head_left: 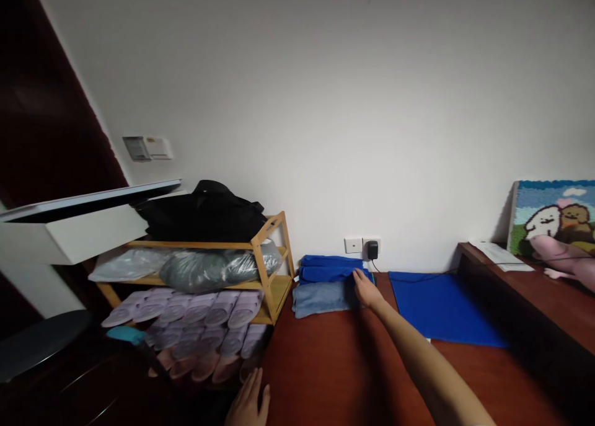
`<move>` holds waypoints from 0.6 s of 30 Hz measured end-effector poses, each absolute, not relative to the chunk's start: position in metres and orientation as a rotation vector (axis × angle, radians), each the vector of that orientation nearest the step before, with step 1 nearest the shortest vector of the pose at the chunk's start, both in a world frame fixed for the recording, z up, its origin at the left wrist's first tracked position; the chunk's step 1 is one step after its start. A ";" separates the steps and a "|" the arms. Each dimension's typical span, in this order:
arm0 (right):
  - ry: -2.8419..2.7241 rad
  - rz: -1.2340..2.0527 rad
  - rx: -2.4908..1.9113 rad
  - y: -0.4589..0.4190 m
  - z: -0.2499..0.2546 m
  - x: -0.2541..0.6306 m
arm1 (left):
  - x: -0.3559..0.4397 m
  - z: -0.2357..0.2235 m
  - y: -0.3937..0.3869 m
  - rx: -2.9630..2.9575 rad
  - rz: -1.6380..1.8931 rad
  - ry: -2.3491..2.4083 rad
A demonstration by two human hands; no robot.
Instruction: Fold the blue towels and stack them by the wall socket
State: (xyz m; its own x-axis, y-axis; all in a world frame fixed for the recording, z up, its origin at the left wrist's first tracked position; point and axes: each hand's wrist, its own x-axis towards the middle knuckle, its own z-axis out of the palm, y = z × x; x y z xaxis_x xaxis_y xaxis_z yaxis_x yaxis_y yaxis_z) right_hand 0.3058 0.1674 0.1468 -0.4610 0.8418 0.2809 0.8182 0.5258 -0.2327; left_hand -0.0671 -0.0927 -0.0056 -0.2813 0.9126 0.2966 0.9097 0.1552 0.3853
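My right hand point(365, 289) reaches across the reddish-brown table point(316, 364). Its fingers are drawn together at the right end of a folded blue cloth point(325, 271), gripping the edge, though the fingertips are partly hidden. Just in front of that cloth, a folded grey-blue cloth point(320, 298) lies on the table, its right end close to the same hand. Down at the table's left edge is my left hand point(250, 402), open and holding nothing, with its fingers stretched out. Another blue cloth point(441, 305) lies spread flat to the right of my right hand.
A wooden rack point(272, 271) on the left holds several slippers point(218, 308), plastic-wrapped bundles point(209, 270) and a black bag point(204, 212). A black plug point(372, 250) sits in the wall socket, its cord trailing right. A raised ledge point(558, 289) bears paper and a pink plush toy.
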 end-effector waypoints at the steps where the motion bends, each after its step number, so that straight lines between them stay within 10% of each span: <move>1: -2.383 0.078 -1.318 0.173 0.167 0.302 | -0.067 -0.005 -0.093 1.886 0.788 2.389; 11: -1.706 -0.194 -0.599 0.098 0.415 0.315 | -0.060 0.006 -0.088 1.957 0.848 2.413; 18: -1.707 -0.196 -0.594 -0.029 0.448 0.379 | -0.029 0.050 -0.097 2.114 0.986 2.333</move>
